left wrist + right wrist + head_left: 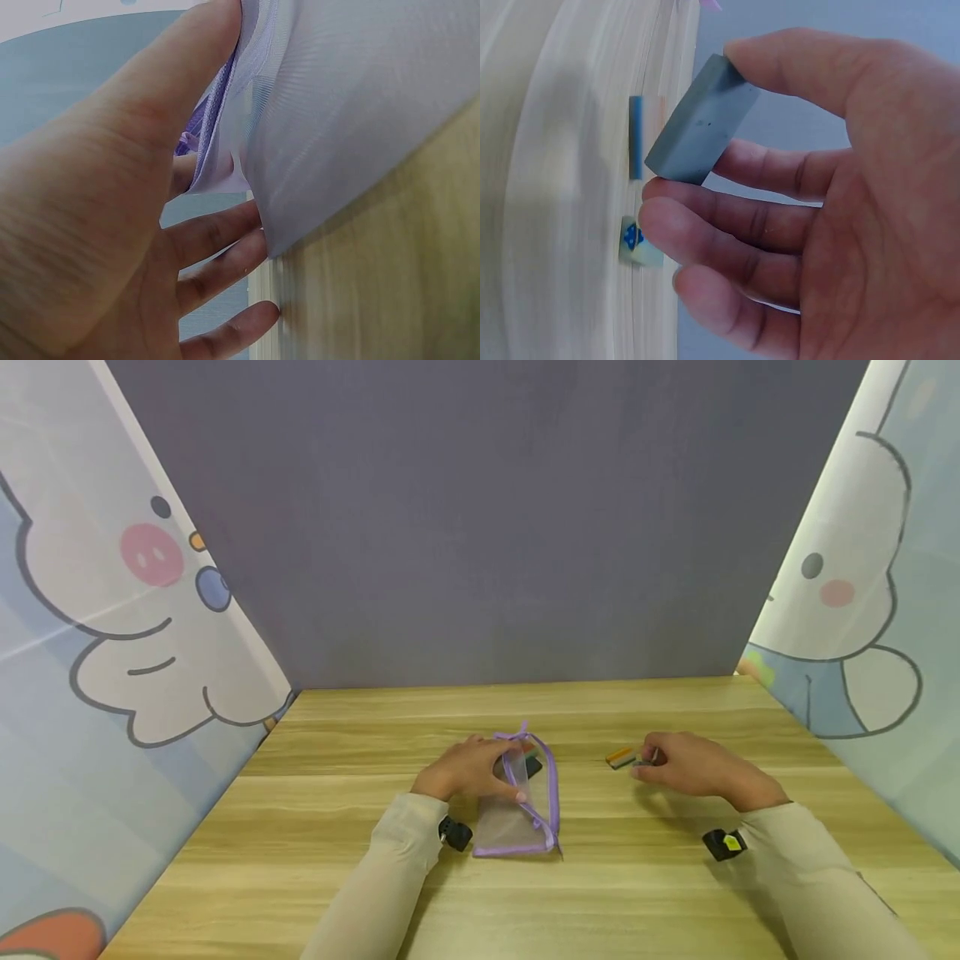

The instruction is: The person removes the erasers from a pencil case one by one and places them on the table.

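Note:
A see-through mesh pouch with purple zipper edging lies on the table, its mouth raised. My left hand grips the pouch at its mouth, thumb and index finger spread along the edge. In the left wrist view the zipper edge runs beside the thumb, and the other fingers reach under the mesh. A dark block shows inside the pouch. To the right, my right hand pinches a grey eraser between thumb and fingers, tilted above the table.
Left of the right hand lies an orange-and-grey block. A pale block with a blue pattern lies close by the right fingers. The wooden table ends at a grey panel, with cartoon-printed curtains on both sides.

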`<state>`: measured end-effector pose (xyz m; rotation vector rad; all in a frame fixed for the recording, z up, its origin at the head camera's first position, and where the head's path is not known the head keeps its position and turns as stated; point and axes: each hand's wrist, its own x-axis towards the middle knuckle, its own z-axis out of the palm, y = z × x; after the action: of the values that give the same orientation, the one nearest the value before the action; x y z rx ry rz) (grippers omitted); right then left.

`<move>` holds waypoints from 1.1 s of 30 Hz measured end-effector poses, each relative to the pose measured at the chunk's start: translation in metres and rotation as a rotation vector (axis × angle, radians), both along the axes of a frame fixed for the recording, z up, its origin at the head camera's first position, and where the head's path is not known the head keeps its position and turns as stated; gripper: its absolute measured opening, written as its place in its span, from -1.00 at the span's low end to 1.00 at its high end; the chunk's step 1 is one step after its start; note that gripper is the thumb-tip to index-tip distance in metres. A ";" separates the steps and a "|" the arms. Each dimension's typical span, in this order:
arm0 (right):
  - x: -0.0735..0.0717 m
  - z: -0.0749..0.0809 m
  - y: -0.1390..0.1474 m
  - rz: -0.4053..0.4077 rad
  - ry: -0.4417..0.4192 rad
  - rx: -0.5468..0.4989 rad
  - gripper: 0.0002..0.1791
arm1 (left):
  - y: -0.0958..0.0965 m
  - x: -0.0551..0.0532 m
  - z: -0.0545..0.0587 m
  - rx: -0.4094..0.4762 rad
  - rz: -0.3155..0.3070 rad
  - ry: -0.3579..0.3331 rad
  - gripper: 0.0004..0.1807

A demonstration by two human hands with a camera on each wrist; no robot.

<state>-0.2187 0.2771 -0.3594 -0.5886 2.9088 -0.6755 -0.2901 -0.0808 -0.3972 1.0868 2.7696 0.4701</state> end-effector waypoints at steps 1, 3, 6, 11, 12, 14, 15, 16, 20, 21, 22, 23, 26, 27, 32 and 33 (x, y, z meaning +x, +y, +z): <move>0.000 -0.001 0.002 -0.001 -0.003 0.003 -0.71 | 0.000 0.000 0.000 -0.001 0.000 0.002 -0.05; -0.001 -0.002 0.005 -0.010 0.000 0.011 -0.71 | 0.000 0.000 -0.001 -0.005 0.002 0.003 -0.06; -0.001 -0.004 0.010 -0.018 0.001 0.021 -0.72 | 0.001 0.000 0.000 -0.001 0.003 0.003 -0.05; -0.001 -0.006 0.018 -0.031 -0.020 0.035 -0.75 | 0.003 0.000 0.001 0.011 -0.002 0.005 -0.05; -0.002 -0.007 0.019 -0.033 -0.024 0.040 -0.74 | 0.003 0.000 0.002 0.012 0.002 0.005 -0.05; -0.003 -0.008 0.021 -0.044 -0.037 0.051 -0.73 | 0.003 -0.001 0.001 0.015 0.007 0.007 -0.04; -0.003 -0.008 0.022 -0.049 -0.037 0.057 -0.74 | 0.003 -0.001 0.001 0.017 0.010 0.006 -0.04; -0.004 -0.009 0.022 -0.056 -0.038 0.063 -0.74 | 0.002 -0.001 0.000 0.018 0.016 0.004 -0.03; -0.005 -0.011 0.026 -0.073 -0.034 0.079 -0.74 | 0.002 -0.002 -0.001 0.024 0.017 0.004 -0.01; -0.006 -0.011 0.026 -0.077 -0.030 0.084 -0.74 | 0.002 -0.002 -0.001 0.024 0.018 0.005 -0.01; -0.006 -0.012 0.027 -0.080 -0.026 0.087 -0.74 | 0.002 -0.002 -0.001 0.026 0.019 0.005 -0.01; -0.006 -0.012 0.028 -0.082 -0.022 0.092 -0.73 | 0.002 -0.003 -0.001 0.030 0.017 0.006 -0.02; -0.007 -0.013 0.028 -0.097 -0.027 0.102 -0.72 | 0.002 -0.002 -0.001 0.032 0.020 0.008 -0.03; -0.007 -0.013 0.028 -0.100 -0.030 0.109 -0.71 | 0.002 -0.002 -0.002 0.034 0.019 0.007 -0.03; -0.007 -0.013 0.027 -0.122 -0.029 0.156 -0.70 | 0.002 -0.001 -0.001 0.049 0.016 0.024 -0.06; -0.007 -0.014 0.028 -0.117 -0.026 0.161 -0.69 | 0.002 -0.001 -0.001 0.051 0.015 0.027 -0.07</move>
<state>-0.2257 0.3047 -0.3730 -0.3919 2.9545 -0.4512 -0.2911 -0.0791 -0.3987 1.0915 2.8057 0.5346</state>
